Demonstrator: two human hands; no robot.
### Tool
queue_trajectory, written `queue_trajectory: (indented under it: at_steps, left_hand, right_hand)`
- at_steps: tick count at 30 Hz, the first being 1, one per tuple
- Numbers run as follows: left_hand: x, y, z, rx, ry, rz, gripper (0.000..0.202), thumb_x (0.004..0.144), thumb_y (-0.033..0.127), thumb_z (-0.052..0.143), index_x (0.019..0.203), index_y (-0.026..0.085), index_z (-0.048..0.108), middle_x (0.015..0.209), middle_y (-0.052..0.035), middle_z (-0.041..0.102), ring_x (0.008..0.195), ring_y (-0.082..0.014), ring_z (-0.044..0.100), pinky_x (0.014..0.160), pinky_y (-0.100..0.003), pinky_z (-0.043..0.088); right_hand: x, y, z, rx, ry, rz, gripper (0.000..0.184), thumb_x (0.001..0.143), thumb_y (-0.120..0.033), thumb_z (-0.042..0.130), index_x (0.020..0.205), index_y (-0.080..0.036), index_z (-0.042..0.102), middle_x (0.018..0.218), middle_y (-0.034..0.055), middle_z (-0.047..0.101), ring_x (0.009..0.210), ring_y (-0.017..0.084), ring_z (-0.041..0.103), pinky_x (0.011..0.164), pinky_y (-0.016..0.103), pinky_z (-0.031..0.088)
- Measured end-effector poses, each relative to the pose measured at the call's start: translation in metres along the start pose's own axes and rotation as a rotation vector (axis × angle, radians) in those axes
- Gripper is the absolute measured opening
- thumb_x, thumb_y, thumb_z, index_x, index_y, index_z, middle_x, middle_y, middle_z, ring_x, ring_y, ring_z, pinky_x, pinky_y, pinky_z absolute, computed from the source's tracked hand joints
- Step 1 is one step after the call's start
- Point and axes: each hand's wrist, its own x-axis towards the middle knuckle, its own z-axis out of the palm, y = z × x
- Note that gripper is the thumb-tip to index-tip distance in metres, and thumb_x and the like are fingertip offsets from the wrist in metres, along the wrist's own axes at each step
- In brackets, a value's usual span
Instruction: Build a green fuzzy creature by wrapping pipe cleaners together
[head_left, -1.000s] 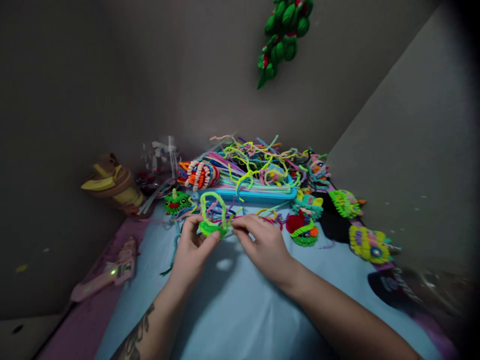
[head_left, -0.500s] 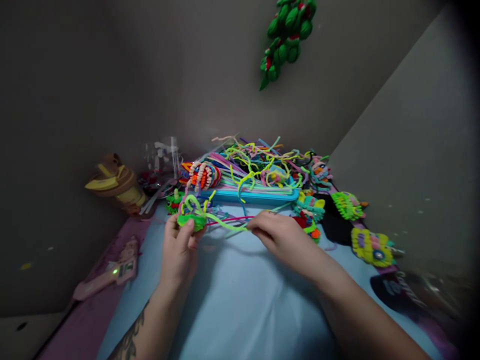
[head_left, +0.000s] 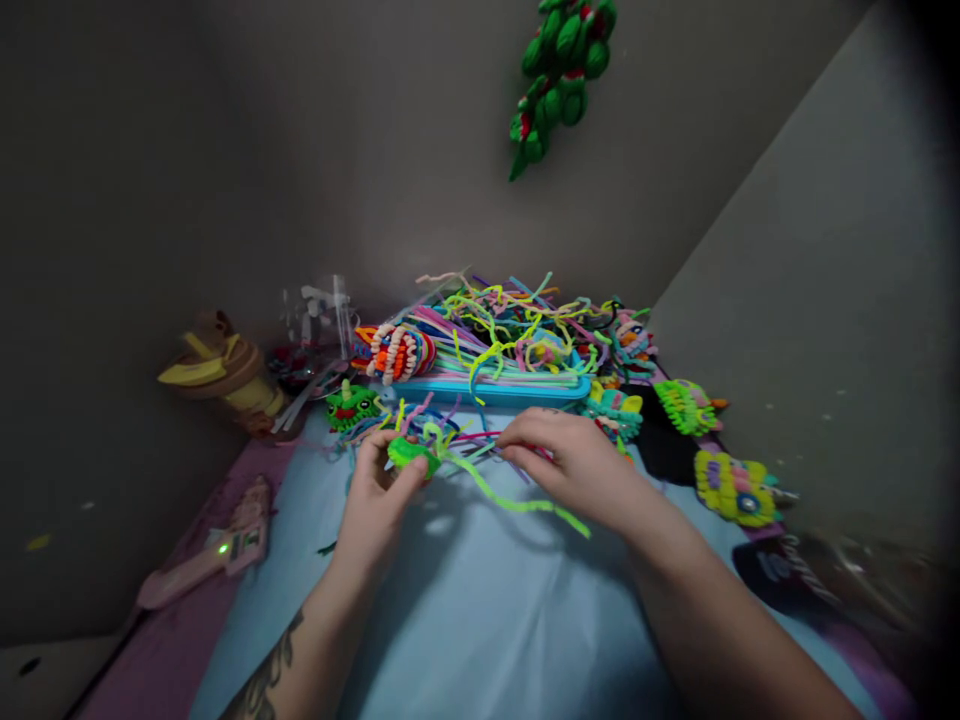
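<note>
My left hand point(head_left: 384, 495) pinches a bright green fuzzy pipe-cleaner piece point(head_left: 409, 457) between thumb and fingers, above the blue cloth. A long yellow-green pipe cleaner point(head_left: 517, 505) runs from that piece to the right, its far end loose below my right hand. My right hand point(head_left: 559, 460) is closed, thumb and forefinger together, at the right of the green piece. Whatever its fingertips hold, if anything, is too small to make out. Behind both hands lie loose pipe-cleaner strands point(head_left: 420, 412) in pink, yellow and purple.
At the back, a blue tray point(head_left: 510, 392) bears a heap of pipe cleaners point(head_left: 517, 325). Fuzzy figures stand around it, including a green one point(head_left: 352, 405) and a yellow one point(head_left: 739, 490). A pink glue gun point(head_left: 217, 555) with a lit green light lies left, near a brown-lidded cup point(head_left: 232, 375).
The yellow-green pipe cleaner, drawn out to my right fingers earlier, now hangs loose below them. My left hand has moved right with the green piece, and the view has shifted slightly.
</note>
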Motion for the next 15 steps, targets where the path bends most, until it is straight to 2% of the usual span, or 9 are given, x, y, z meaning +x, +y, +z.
queue_trajectory:
  at_steps: [4, 8, 11, 15]
  left_hand:
    - [-0.004, 0.002, 0.004, 0.056, -0.056, -0.014, 0.045, 0.069, 0.036, 0.073, 0.104, 0.022, 0.048, 0.097, 0.0007, 0.055, 0.075, -0.0107, 0.053, 0.065, -0.023, 0.05]
    - [-0.006, 0.002, 0.005, 0.076, -0.122, -0.032, 0.044, 0.071, 0.037, 0.071, 0.105, 0.022, 0.047, 0.095, 0.0009, 0.055, 0.075, -0.0113, 0.053, 0.063, -0.023, 0.051]
    - [-0.007, 0.003, 0.005, 0.085, -0.165, -0.034, 0.043, 0.073, 0.038, 0.07, 0.105, 0.022, 0.047, 0.091, 0.0013, 0.053, 0.074, -0.0115, 0.052, 0.061, -0.023, 0.051]
    - [-0.01, 0.002, 0.005, 0.105, -0.21, -0.041, 0.038, 0.075, 0.036, 0.068, 0.105, 0.023, 0.047, 0.088, 0.0018, 0.054, 0.073, -0.0116, 0.053, 0.061, -0.023, 0.051]
  right_hand:
    - [0.004, -0.014, 0.026, 0.13, 0.173, -0.045, 0.014, 0.085, -0.014, 0.059, 0.097, -0.019, 0.066, 0.091, 0.0038, 0.072, 0.084, 0.017, 0.066, 0.076, 0.028, 0.048]
    - [0.004, -0.016, 0.048, 0.149, 0.301, -0.13, 0.02, 0.085, -0.013, 0.058, 0.104, -0.019, 0.063, 0.092, 0.0053, 0.07, 0.086, 0.018, 0.064, 0.076, 0.029, 0.05]
    - [0.003, -0.015, 0.055, 0.115, 0.357, -0.21, 0.022, 0.086, -0.013, 0.057, 0.107, -0.019, 0.062, 0.094, 0.0062, 0.07, 0.089, 0.019, 0.062, 0.079, 0.033, 0.049]
    - [0.003, -0.014, 0.056, 0.063, 0.393, -0.228, 0.021, 0.086, -0.013, 0.059, 0.105, -0.02, 0.063, 0.092, 0.0059, 0.069, 0.087, 0.019, 0.058, 0.078, 0.035, 0.048]
